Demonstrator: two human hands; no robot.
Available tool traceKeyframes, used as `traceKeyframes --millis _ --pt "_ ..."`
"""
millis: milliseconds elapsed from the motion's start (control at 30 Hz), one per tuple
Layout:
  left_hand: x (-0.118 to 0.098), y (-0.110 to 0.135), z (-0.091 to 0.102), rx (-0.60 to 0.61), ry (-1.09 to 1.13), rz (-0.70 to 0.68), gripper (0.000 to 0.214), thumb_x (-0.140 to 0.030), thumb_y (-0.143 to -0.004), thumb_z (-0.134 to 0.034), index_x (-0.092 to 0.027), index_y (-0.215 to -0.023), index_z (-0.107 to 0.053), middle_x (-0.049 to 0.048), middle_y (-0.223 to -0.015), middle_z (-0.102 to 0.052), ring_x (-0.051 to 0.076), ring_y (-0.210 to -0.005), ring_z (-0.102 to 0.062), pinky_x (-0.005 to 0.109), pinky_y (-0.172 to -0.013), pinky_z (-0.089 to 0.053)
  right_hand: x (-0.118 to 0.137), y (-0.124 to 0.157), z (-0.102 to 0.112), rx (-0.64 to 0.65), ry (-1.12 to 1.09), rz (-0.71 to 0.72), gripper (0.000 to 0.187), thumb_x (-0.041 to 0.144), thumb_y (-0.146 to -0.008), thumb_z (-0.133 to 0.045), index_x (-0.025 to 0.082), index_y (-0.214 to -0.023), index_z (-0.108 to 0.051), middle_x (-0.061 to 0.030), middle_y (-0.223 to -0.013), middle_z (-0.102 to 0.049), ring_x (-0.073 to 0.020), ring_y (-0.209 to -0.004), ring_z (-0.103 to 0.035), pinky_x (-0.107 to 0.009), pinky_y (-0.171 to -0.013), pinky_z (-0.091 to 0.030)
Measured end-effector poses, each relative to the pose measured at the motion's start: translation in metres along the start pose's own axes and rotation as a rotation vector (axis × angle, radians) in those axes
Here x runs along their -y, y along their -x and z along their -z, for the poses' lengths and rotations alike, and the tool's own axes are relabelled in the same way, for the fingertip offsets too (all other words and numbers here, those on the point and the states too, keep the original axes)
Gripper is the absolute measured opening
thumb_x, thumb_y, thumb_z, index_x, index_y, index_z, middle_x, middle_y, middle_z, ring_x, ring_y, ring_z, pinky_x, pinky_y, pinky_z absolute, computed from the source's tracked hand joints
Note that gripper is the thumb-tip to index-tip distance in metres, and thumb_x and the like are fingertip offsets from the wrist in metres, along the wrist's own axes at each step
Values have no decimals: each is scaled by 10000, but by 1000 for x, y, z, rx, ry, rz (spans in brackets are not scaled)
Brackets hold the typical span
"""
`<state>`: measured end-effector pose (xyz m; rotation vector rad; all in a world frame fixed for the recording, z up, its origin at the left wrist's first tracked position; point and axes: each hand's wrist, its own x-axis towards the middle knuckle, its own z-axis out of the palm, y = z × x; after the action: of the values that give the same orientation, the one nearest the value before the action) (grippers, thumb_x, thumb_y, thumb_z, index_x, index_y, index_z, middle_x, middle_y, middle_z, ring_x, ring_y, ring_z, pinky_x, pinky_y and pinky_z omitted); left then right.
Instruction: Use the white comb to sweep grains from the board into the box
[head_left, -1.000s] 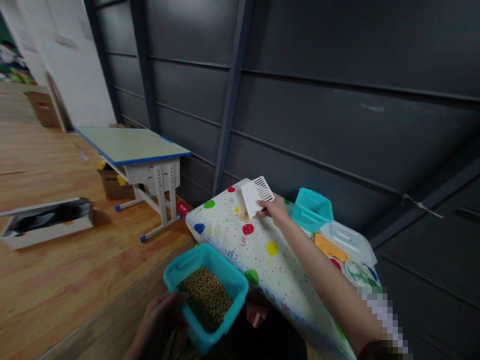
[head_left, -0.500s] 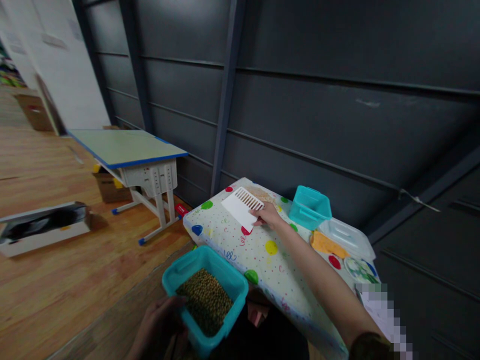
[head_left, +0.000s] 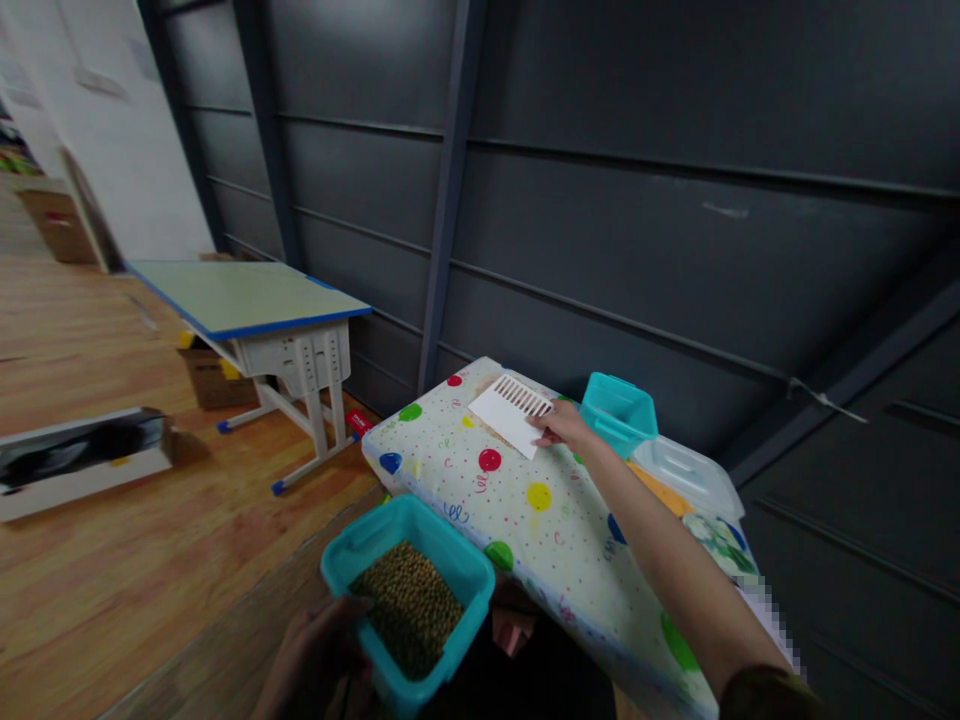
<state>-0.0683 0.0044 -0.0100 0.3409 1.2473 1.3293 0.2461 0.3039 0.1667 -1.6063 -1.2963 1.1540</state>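
Observation:
My left hand [head_left: 326, 640] grips the near left rim of a teal plastic container [head_left: 450, 545] below the table's front edge. Tan and green beans [head_left: 412, 595], apparently soybeans among greener ones, partly fill it. Over the table, my right hand [head_left: 566, 422] is closed on the right corner of a flat white slotted scraper [head_left: 504, 418]. Its comb-like slots point away, towards the wall. A brownish patch shows through the slots and past the near edge; what it is made of is mostly hidden under the scraper.
The balloon-print tablecloth [head_left: 480, 490] covers the table. Behind my right arm stand a second teal container [head_left: 619, 410], a clear lid [head_left: 694, 475] and an orange cloth [head_left: 660, 490]. A dark panelled wall [head_left: 637, 230] borders the table. A school desk [head_left: 247, 295] and boxes stand left.
My right hand has moved the white scraper to the right, over the brownish patch that lay beside it before. My left hand and the bean container stay nearly in place.

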Motion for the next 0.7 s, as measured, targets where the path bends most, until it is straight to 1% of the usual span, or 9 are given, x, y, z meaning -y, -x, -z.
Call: traceKeyframes --millis 100,200,333,367,433,467,533,633,700 --pt "0 -1 0 -21 -6 -18 397 -462 -608 -1018 -223 -521 -714 10 -453 -651 166 -406 -589 284 -416 -535 11 3 10 27 -12 36 228 -36 -920 -814 147 -1043 -756 -1 -796 -790 -147 -583 -734 -272 -506 -707" --pt "3 -5 4 -11 -20 -6 412 -463 -640 -1009 -220 -506 -703 19 -452 -657 164 -413 -595 278 -432 -531 17 1 18 17 37 108 177 24 -931 -842 155 -1023 -765 0 -787 -797 -149 -585 -733 -263 -519 -696" --pt "7 -9 6 5 -8 -5 421 -456 -625 -1032 -219 -522 -700 1 -449 -639 155 -406 -592 264 -423 -500 12 -7 23 -69 263 348 79 193 -945 -890 184 -952 -812 18 -753 -787 -161 -628 -736 -239 -567 -658" --pt "8 -9 6 15 -8 2 424 -456 -614 -1039 -223 -520 -698 -2 -445 -633 158 -397 -588 272 -419 -505 9 -10 22 -97 344 410 69 229 -962 -873 191 -929 -825 16 -740 -788 -179 -662 -757 -246 -610 -658" --pt "8 -7 4 40 -23 15 429 -466 -607 -1045 -228 -508 -701 7 -445 -643 166 -391 -591 292 -419 -530 2 -14 18 -148 507 508 121 265 -1004 -814 201 -912 -860 -9 -752 -821 -234 -772 -821 -282 -735 -668" --pt "7 -6 2 53 -35 22 432 -469 -605 -1049 -228 -497 -706 14 -447 -654 170 -395 -599 297 -425 -543 -1 -15 14 -169 571 543 145 262 -1022 -783 205 -936 -885 -29 -801 -859 -264 -850 -854 -305 -808 -673" --pt "5 -2 -1 79 -52 33 418 -460 -596 -1060 -223 -489 -733 25 -456 -676 169 -402 -613 291 -428 -546 -7 -17 6 -192 649 592 204 228 -1048 -730 224 -1056 -934 -63 -1007 -933 -305 -1033 -894 -343 -948 -676" --pt "4 1 -3 117 -54 44 421 -457 -589 -1072 -227 -468 -741 26 -446 -676 160 -389 -605 278 -414 -525 -14 -19 -4 -194 679 616 324 159 -1060 -676 252 -1209 -949 -81 -1285 -927 -313 -1247 -882 -372 -1100 -662" --pt "4 1 -4 139 -53 47 438 -464 -598 -1070 -236 -452 -726 21 -437 -667 154 -379 -586 279 -409 -523 -19 -18 -8 -187 684 613 375 111 -1048 -655 249 -1233 -950 -87 -1334 -913 -309 -1307 -868 -381 -1155 -651"
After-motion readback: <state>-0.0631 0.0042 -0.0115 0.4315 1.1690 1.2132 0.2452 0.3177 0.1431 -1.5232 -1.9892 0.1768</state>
